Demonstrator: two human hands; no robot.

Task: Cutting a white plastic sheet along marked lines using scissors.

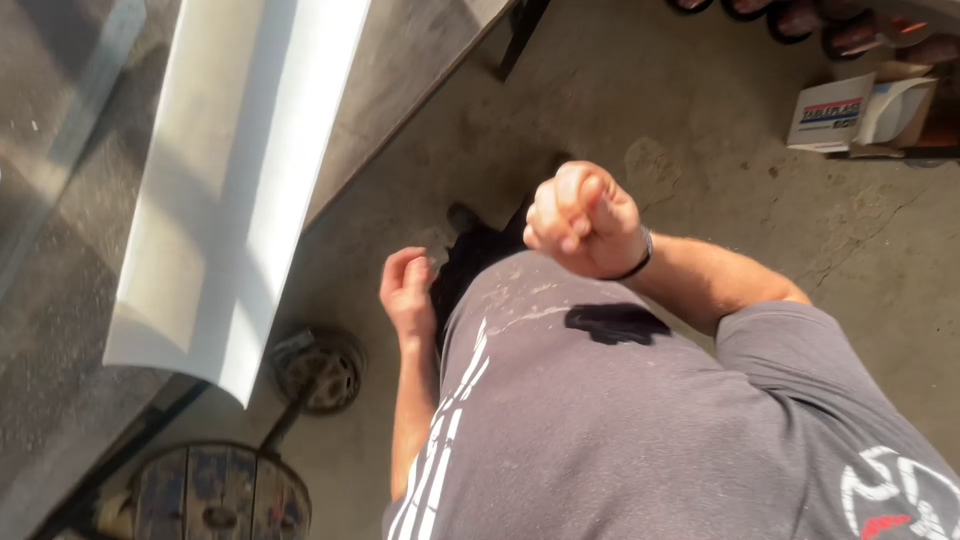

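I look straight down my own body, over a grey T-shirt (620, 420) with white print. My right hand (583, 221) is raised in front of my chest, curled into a fist with nothing visible in it; a dark band circles its wrist. My left hand (406, 290) hangs lower by my side, fingers loosely curled and apart, holding nothing. Both hands are clear of the table. A long white sheet (235, 180), bent along its length, lies on the grey table (400, 70) to my left and overhangs its edge.
A concrete floor (700, 130) with cracks spreads ahead. A wooden cable spool (215, 495) and a rusty metal wheel (322, 368) sit below the table edge. A white cardboard box (862, 112) and several dark round objects (820, 18) stand at the far right.
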